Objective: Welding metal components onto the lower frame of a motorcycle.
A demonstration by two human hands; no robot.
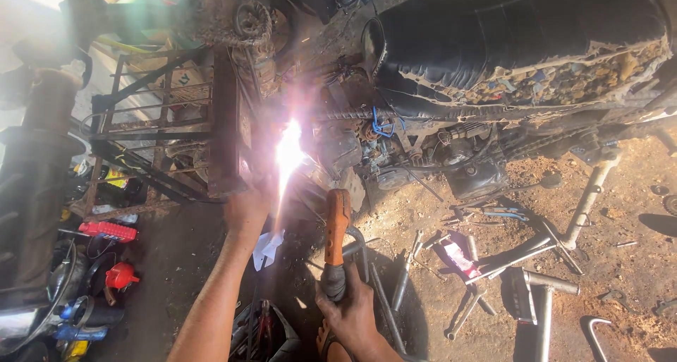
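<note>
The right hand (347,313) has its grip clamped on the orange-handled electrode holder (337,228), whose tip meets the bright arc (289,154). The left hand (247,208) presses flat, fingers together, against the rusty metal frame (227,122) beside the motorcycle (493,66). Welding looks underway, and holding the tip steady seems essential.

The welding holder (337,224) is showing an orange handle with a black grip, and the arc (289,154) is glowing white. The seat (508,31) is showing black with ribbed lines over crumbling tan foam. The frame (226,122) is appearing rust-brown, the ground (635,263) sandy brown, and the canister (120,275) red.
</note>
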